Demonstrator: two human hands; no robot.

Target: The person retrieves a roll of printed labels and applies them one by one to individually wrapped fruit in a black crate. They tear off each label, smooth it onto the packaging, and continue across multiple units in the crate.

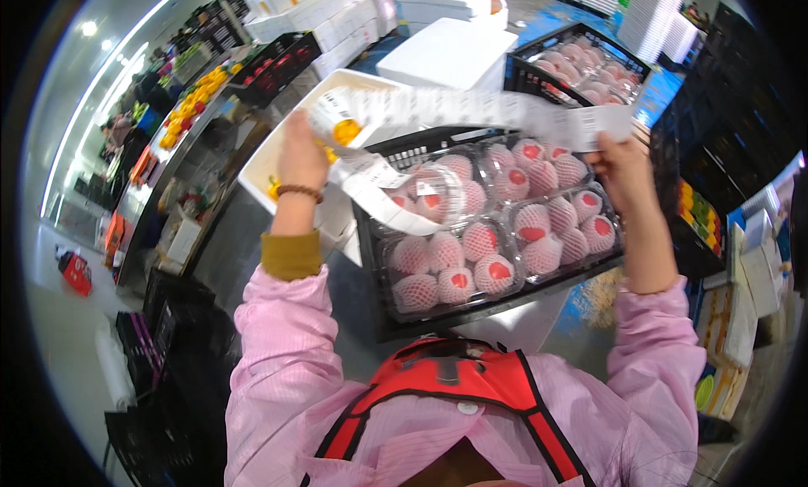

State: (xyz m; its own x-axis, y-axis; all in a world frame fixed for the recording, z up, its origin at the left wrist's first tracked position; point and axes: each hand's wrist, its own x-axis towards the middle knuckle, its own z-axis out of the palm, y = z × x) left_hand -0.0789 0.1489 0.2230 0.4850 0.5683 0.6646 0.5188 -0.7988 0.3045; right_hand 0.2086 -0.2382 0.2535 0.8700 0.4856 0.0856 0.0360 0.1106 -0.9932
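A long strip of white printed labels (442,108) stretches between my hands, blurred by motion. My right hand (625,168) pinches its right end. At the other end my left hand (302,155), with a brown bead bracelet on the wrist, meets the strip; its fingertips are partly hidden. A loose tail of labels curls down over the black plastic crate (379,297). Inside the crate lie several clear plastic clamshell packs (451,266) of round red fruit in pink foam nets. One pack (435,190) at the back left has a label seen over its lid.
A white foam box (265,165) with yellow peppers (346,132) stands behind the crate's left. Beyond it is a closed white foam box (448,51). Another black crate (581,67) of packed fruit stands back right. Dark stacked crates (707,121) rise at right.
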